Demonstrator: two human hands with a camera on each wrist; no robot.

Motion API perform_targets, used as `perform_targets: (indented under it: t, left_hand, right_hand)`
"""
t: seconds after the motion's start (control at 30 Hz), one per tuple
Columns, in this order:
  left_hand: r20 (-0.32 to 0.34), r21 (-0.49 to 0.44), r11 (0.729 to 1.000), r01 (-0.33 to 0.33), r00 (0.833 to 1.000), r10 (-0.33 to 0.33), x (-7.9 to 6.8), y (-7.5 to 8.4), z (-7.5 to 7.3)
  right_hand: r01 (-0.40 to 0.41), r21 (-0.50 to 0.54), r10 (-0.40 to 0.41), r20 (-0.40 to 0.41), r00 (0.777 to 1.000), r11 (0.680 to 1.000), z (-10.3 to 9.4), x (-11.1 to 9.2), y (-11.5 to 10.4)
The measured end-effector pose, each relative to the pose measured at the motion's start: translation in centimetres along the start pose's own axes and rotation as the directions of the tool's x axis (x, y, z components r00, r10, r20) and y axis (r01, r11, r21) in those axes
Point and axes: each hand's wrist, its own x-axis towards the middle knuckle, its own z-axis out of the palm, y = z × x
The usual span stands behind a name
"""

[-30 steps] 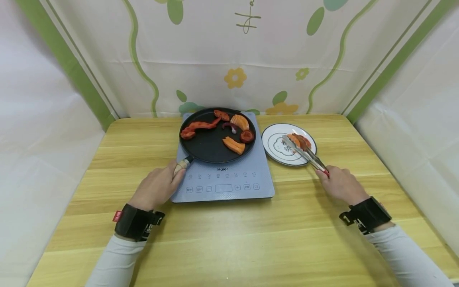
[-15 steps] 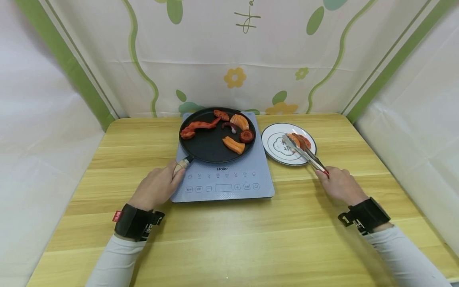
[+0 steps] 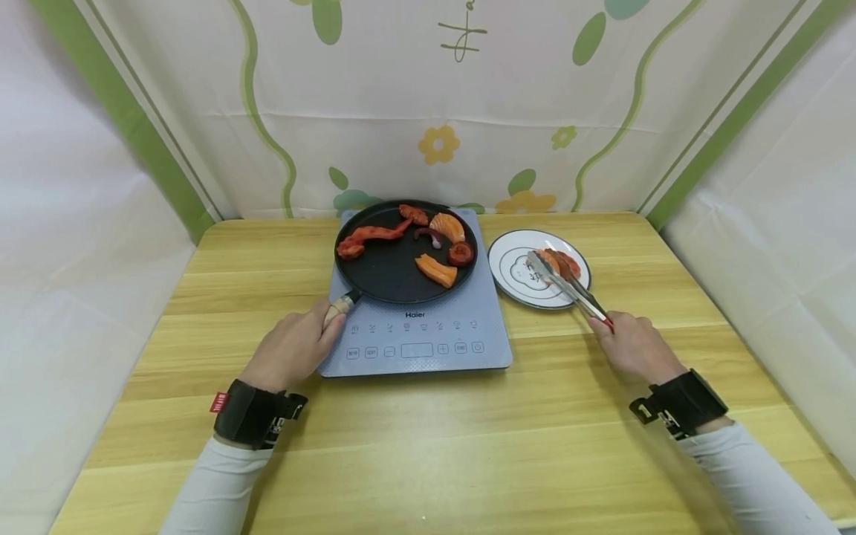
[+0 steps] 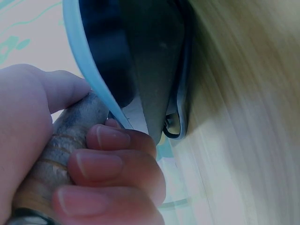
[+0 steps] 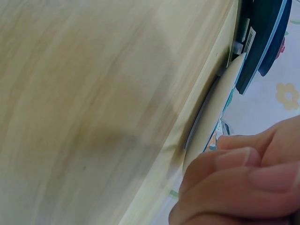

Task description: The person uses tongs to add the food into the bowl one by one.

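My left hand [image 3: 290,349] grips the wooden handle [image 4: 56,145] of a round black frying pan [image 3: 394,279], its fingers curled around it in the left wrist view. In the pan lie a long red strip [image 3: 371,235], an orange strip [image 3: 436,271], a salmon-like slice [image 3: 446,226], a round red piece [image 3: 460,254], a purple curl [image 3: 426,234] and a small red piece [image 3: 414,215]. My right hand [image 3: 638,345] holds metal tongs [image 3: 576,292] with red on the handle. The tongs' tips rest at orange and red food pieces [image 3: 570,267] on a white plate [image 3: 501,260].
Under the pan is a grey-blue induction cooker [image 3: 417,360] with a panel of touch buttons, and the plate stands close to its right side. A wooden table [image 3: 428,453] carries everything. Behind it hangs a white patterned curtain [image 3: 374,89], with white cloth on both sides.
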Motion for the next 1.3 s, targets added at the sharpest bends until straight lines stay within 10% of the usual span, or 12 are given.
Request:
perform_targets:
  t: [1.3]
  left_hand:
    - [0.007, 0.005, 1.0, 0.008, 1.0, -0.008, 0.03, 0.06, -0.12]
  right_hand:
    - [0.022, 0.013, -0.022, -0.022, 1.0, 1.0, 0.13, -0.17, 0.1]
